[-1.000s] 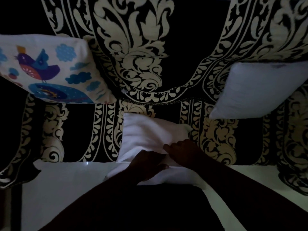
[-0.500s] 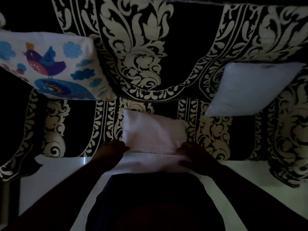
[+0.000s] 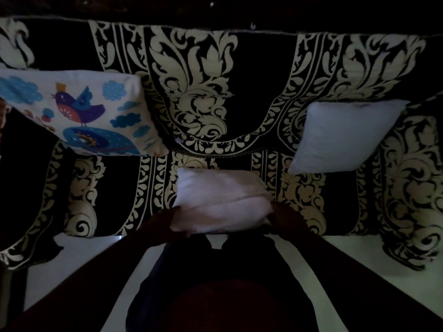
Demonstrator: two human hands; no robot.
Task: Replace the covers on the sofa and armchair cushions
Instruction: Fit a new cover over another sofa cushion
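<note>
A plain white cushion lies at the front edge of the sofa seat, in the middle. My left hand grips its near left corner and my right hand grips its near right corner. A seam line runs across the cushion's middle. A cushion in a bird-print cover leans against the sofa back on the left. Another plain white cushion leans against the back on the right. The room is dim and my fingers are hard to make out.
The sofa wears a black cover with a cream leaf pattern. A pale tiled floor shows below the seat edge on both sides of my legs.
My hands moved apart from the cushion's middle to its two near corners. The cushion's near edge has been pulled up and toward me, and the loose white flap is no longer spread out.
</note>
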